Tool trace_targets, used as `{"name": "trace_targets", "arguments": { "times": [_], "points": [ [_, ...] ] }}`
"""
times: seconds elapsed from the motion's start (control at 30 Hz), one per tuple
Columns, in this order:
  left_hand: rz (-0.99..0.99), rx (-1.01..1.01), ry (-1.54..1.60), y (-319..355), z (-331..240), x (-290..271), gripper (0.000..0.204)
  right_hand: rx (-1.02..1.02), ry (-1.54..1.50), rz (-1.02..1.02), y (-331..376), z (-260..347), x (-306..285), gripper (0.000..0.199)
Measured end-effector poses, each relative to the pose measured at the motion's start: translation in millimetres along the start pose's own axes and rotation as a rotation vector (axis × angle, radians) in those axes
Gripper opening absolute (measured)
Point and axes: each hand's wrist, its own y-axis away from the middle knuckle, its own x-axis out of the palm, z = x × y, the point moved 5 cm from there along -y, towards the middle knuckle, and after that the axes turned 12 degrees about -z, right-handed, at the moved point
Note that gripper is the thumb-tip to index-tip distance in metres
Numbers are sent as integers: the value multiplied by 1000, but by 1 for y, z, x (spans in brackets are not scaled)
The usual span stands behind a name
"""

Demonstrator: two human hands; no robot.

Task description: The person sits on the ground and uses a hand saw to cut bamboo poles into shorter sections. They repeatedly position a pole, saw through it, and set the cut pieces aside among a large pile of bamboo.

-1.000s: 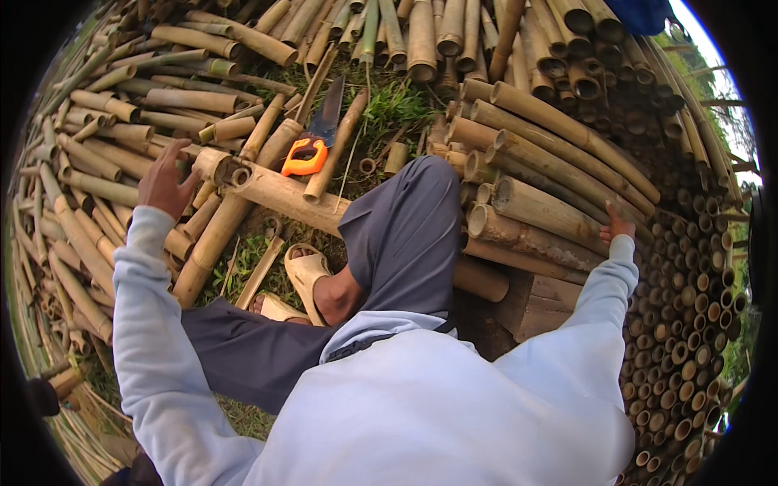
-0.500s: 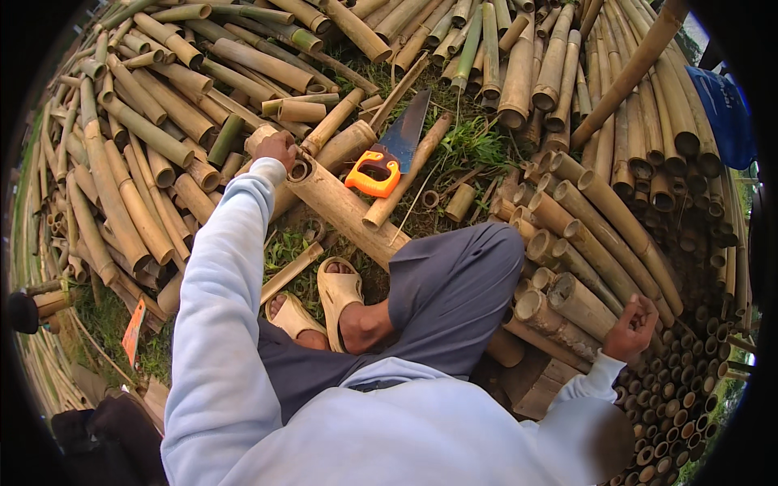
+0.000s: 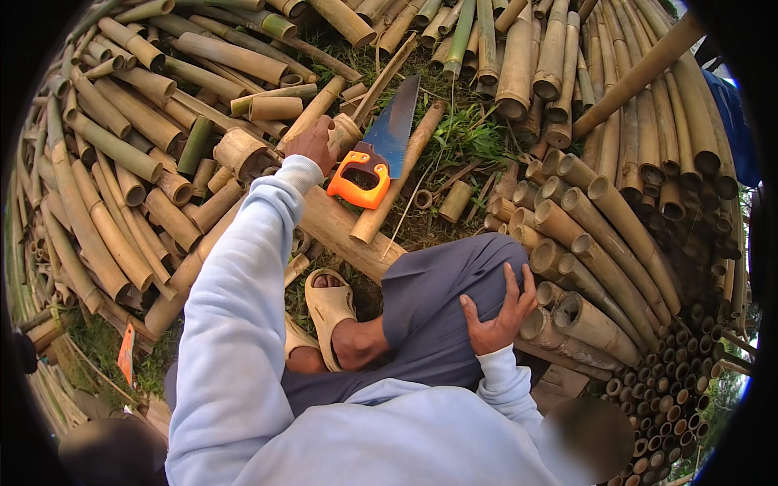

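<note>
My left hand [image 3: 314, 147] reaches over the sawn end of a thick bamboo pole [image 3: 340, 225], its fingers curled downward; what they hold, if anything, is hidden. Left of it lies a short, thick bamboo piece [image 3: 241, 154]. Just right of the hand is the jointed end of another bamboo length [image 3: 346, 130]. A hand saw with an orange handle [image 3: 359, 180] and bluish blade [image 3: 393, 130] rests beside a thinner bamboo stick [image 3: 399, 180], near the left fingers. My right hand [image 3: 501, 314] lies on my bent knee, fingers spread, holding nothing.
Stacked bamboo lengths [image 3: 146, 113] fill the left and far side. More bamboo [image 3: 600, 243] is piled at the right, with round cut ends [image 3: 673, 405] below. A slanted pole [image 3: 640, 73] crosses the upper right. Grass [image 3: 470, 142] and a bamboo offcut [image 3: 456, 201] lie beyond my knee.
My left hand has moved right, off the short bamboo piece and toward the saw handle. My right hand has come in from the far right and settled on my knee.
</note>
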Motion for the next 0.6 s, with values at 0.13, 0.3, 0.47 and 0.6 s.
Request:
{"name": "trace_targets", "arguments": {
  "times": [0.13,0.3,0.47,0.6],
  "points": [
    [-86,126,171,31,-35,-12,28,86,-56,0,-13,-6,2,96],
    [-11,408,-96,114,-77,0,47,103,-93,94,-41,-20,13,102],
    [261,164,-240,127,-100,-21,62,130,-139,75,-53,-26,18,90],
    [485,24,-186,140,-97,-13,75,109,-144,44,-47,-27,18,88]
  ]
}}
